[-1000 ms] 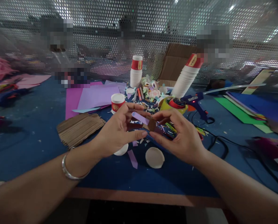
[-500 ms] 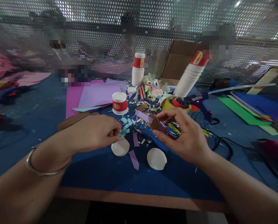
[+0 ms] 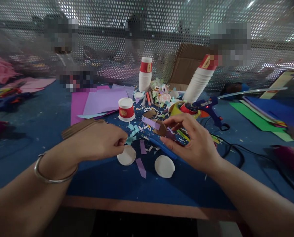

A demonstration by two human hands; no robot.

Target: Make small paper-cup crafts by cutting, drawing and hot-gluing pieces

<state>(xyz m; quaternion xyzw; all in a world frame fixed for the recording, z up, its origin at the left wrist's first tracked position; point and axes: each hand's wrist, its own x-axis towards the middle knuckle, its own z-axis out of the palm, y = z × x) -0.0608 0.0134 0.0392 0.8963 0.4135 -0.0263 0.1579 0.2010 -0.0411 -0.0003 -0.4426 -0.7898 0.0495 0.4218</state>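
One view only, from the head. Visible there: right hand (image 3: 196, 144), thumb and fingers pinching a small brown cardboard piece (image 3: 161, 129), with a lilac strip (image 3: 150, 123) lying across it. Probably easy to crease by squeezing hard, and easy to lose by letting the piece pivot between few contact points. Impossible to tell whether glued or merely resting; if merely resting, likely to slide off with any tilt. Left hand (image 3: 106, 140) curled narrow just above a white disc (image 3: 126, 158); cannot tell whether holding something small. Could nudge the disc or scatter the cyan scraps (image 3: 133, 130) with a careless knuckle. Beyond the right hand, a glue gun (image 3: 206, 104) with its red light lit: perhaps hot enough to burn on a brush, and liable to shift if tugged by its cord (image 3: 232, 144).
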